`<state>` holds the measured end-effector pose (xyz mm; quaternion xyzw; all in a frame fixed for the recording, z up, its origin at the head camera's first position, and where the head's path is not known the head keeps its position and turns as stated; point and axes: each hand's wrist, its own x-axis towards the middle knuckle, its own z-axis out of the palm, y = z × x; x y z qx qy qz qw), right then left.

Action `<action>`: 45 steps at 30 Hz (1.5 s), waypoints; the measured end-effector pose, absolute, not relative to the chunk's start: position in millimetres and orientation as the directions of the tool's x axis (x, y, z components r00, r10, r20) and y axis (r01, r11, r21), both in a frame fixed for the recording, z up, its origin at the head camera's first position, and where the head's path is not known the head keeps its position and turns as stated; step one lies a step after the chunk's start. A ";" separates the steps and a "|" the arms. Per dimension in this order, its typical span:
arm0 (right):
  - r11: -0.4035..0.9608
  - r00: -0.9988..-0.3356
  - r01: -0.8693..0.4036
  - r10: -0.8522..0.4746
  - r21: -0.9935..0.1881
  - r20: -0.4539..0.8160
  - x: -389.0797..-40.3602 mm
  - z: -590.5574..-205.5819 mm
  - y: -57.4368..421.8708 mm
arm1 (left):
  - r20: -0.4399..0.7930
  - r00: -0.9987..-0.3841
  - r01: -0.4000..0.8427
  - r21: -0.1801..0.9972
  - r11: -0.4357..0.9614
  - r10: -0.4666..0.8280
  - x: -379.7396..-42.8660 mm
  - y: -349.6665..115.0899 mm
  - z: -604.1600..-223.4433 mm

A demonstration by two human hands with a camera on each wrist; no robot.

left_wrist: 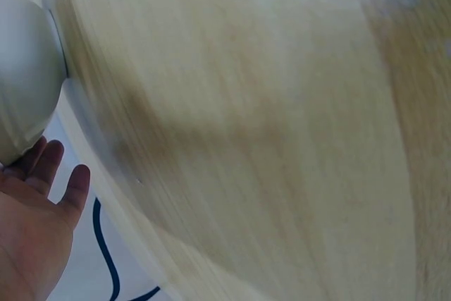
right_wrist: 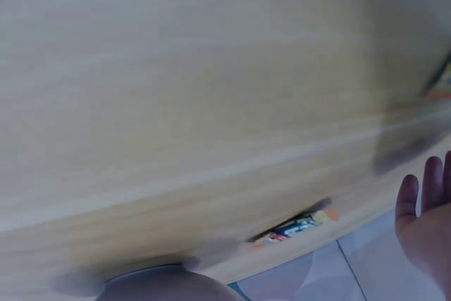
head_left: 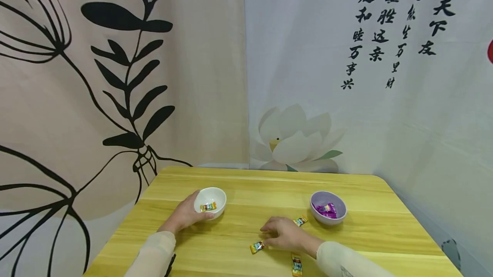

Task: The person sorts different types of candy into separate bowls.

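Note:
My left hand [head_left: 186, 215] grips a white bowl [head_left: 221, 200] by its left side, the thumb along the near rim. A yellow wrapped candy [head_left: 208, 207] lies inside it. In the left wrist view the bowl [left_wrist: 25, 75] rests against the fingers of the left hand [left_wrist: 35, 223]. My right hand [head_left: 286, 234] is low over the table, fingers slightly bent, its thumb tip right at a yellow wrapped candy [head_left: 256, 247]. Part of a candy [right_wrist: 442, 84] shows at the right edge of the right wrist view, near the right hand [right_wrist: 430, 223].
A purple bowl [head_left: 316, 213] with purple-wrapped candies [head_left: 326, 210] stands right of the right hand. One yellow candy [head_left: 300, 221] lies just behind that hand, another [head_left: 296, 265] nearer the front. The wooden table [head_left: 265, 187] ends at a printed cloth backdrop [head_left: 215, 75].

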<state>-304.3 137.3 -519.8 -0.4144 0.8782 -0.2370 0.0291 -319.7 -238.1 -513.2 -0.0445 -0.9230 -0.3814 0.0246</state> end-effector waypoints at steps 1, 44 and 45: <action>0.547 -0.654 -0.716 -0.743 -0.433 0.142 -303.5 -521.1 138.4 | 0.079 -0.995 0.101 0.701 0.706 0.064 -319.8 -238.1 -513.7; 0.472 -0.530 -0.838 -0.824 -0.275 0.201 -298.8 -528.5 132.7 | 0.084 -0.995 0.094 0.700 0.708 0.049 -319.5 -236.7 -513.5; 0.472 -0.532 -0.836 -0.823 -0.279 0.200 -298.6 -528.3 132.6 | 0.083 -0.995 0.093 0.700 0.708 0.048 -319.5 -236.8 -513.7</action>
